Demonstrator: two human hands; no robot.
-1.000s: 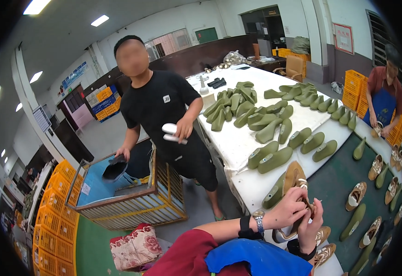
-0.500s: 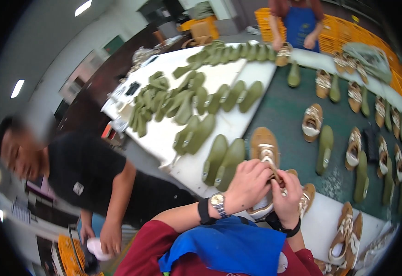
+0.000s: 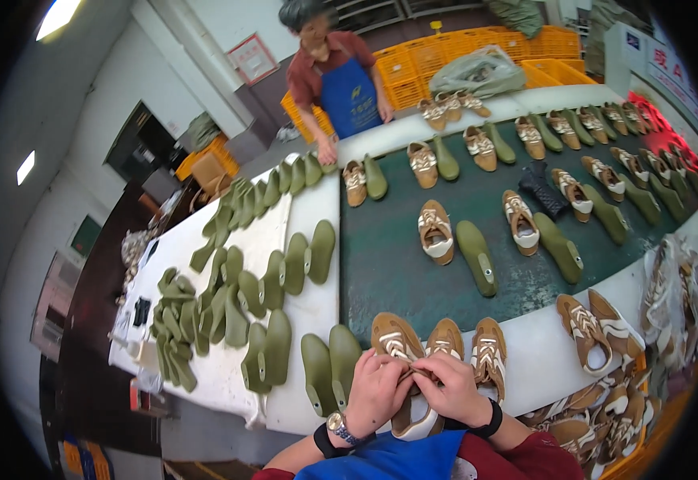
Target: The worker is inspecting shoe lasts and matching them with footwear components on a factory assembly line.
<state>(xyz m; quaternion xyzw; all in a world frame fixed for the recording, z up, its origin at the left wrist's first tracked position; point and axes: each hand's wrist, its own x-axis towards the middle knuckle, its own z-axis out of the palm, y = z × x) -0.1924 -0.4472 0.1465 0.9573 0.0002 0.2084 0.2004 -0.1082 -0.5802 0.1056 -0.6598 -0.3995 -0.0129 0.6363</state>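
Left hand: the left hand is curled onto the brown-and-white shoe upper, its fingers pinched closed on the material near the lacing.
Right hand: the right hand is closed on the same upper from the other side, fingertips meeting those of the left over the middle of the shoe.
Thing in hand: the upper is held at the near edge of the white table, right in front of the body, toe pointing away.
Neighbours: a like shoe lies just to its right; two olive green lasts are set just to its left.
Handling: the upper is judged light and soft, likely to fold or crease when squeezed; the surface looks matte, so little slip is expected. Nothing fragile is seen.
Where to grip: hold is best taken on both sides of the lacing opening, as now, or at the firmer heel.
Conveyor: a dark green belt carries pairs of shoe and last.
Other person: a person in a blue apron is bent over the far end.
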